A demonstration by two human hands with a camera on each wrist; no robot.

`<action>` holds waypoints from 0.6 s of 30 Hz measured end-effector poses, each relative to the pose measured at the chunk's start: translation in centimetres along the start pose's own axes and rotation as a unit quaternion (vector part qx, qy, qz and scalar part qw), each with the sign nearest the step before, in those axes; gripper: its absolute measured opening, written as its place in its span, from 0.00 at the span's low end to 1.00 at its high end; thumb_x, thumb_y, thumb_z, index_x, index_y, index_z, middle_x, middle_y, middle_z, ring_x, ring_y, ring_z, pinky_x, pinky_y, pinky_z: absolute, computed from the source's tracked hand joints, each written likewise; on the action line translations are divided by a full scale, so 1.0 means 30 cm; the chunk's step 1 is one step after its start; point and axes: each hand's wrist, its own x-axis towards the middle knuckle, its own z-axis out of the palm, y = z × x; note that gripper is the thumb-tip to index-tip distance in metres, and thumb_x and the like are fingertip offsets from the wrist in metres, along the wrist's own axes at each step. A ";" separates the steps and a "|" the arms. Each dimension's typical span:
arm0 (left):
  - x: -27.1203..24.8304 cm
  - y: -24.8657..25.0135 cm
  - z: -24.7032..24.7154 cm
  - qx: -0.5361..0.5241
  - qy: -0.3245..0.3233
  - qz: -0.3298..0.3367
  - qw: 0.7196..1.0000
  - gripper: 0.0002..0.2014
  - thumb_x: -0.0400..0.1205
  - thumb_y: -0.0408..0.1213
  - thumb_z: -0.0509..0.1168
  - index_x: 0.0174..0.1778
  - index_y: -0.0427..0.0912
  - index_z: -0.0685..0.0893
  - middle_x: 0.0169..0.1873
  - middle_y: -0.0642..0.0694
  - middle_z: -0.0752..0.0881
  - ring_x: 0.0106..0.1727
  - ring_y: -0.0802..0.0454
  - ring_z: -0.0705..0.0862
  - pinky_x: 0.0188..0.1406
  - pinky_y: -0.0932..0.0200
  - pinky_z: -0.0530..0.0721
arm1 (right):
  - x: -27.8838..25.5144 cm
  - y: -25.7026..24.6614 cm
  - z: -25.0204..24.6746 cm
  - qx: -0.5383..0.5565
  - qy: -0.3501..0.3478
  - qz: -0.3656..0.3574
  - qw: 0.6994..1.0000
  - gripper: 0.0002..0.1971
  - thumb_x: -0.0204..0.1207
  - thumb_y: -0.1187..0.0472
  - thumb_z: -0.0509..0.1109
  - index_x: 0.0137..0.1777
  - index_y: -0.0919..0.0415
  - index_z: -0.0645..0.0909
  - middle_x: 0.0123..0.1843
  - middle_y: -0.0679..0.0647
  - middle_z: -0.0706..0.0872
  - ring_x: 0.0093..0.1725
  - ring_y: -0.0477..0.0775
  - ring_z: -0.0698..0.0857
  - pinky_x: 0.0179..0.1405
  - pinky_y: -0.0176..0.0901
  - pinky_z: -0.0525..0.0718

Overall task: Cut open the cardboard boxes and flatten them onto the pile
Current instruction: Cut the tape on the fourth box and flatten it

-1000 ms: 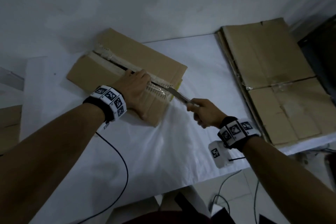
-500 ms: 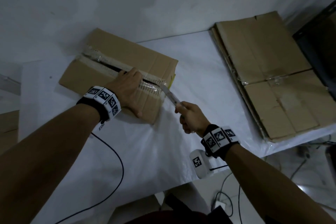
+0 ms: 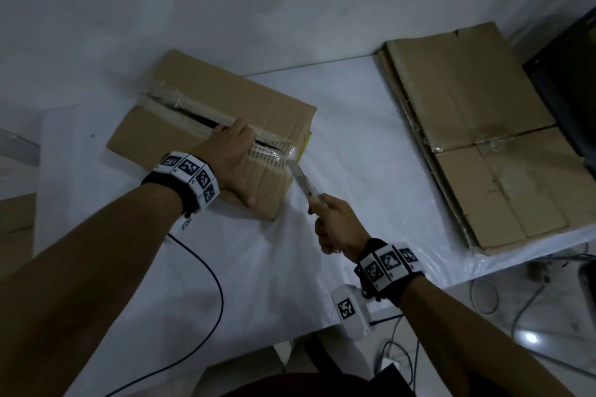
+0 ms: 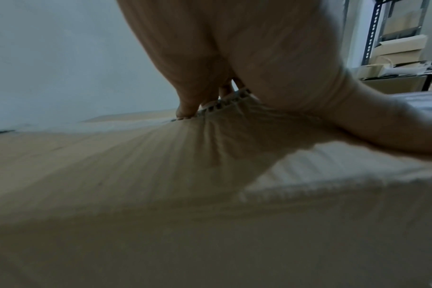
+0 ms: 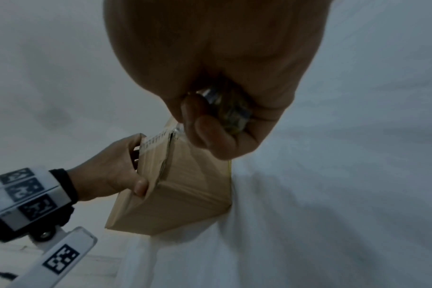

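Near the far left corner of the desk (image 3: 338, 145), the left hand (image 3: 230, 159) lies on the cardboard box (image 3: 258, 100), fingers hooked over the edge of the near flap into the slit seam and thumb pressed against the box's near side wall. Just off the box's right end, the right hand (image 3: 335, 227) is wrapped tight round the handle of a utility knife (image 3: 303, 182), whose blade tip touches the clear tape at the right end of the seam. Both wrists carry white bands printed with black square markers.

A white sheet covers the desk, which stands against a pale wall. A black cable (image 3: 206, 274) trails across the sheet toward the near edge. At the right edge of the desk lies the pile of flattened boxes (image 3: 477, 138), brown and taped across the middle. Beyond that edge stands a dark unit; its kind cannot be told. The box's inside is hidden, the seam showing only a dark gap.
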 end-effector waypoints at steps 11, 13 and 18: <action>0.026 -0.014 -0.007 -0.023 -0.020 -0.006 1.000 0.53 0.35 0.69 0.80 0.50 0.47 0.66 0.52 0.51 0.65 0.54 0.47 0.71 0.51 0.41 0.80 | 0.080 0.077 -0.148 -0.497 0.161 -0.394 0.756 0.21 0.81 0.45 0.59 0.67 0.52 0.82 0.35 0.56 0.81 0.33 0.61 0.80 0.29 0.46 0.75; 0.029 -0.018 -0.005 -0.027 -0.025 -0.005 0.999 0.53 0.36 0.69 0.81 0.50 0.47 0.66 0.51 0.51 0.64 0.54 0.47 0.71 0.52 0.41 0.80 | 0.095 0.078 -0.172 -0.497 0.185 -0.401 0.747 0.20 0.80 0.44 0.60 0.65 0.53 0.83 0.35 0.55 0.80 0.33 0.59 0.79 0.30 0.45 0.75; 0.040 -0.023 -0.004 -0.029 -0.036 -0.005 0.999 0.51 0.37 0.69 0.81 0.49 0.48 0.66 0.50 0.51 0.65 0.52 0.49 0.70 0.50 0.45 0.79 | 0.106 0.080 -0.214 -0.506 0.204 -0.412 0.730 0.19 0.82 0.43 0.60 0.59 0.53 0.86 0.34 0.54 0.81 0.32 0.57 0.78 0.28 0.44 0.73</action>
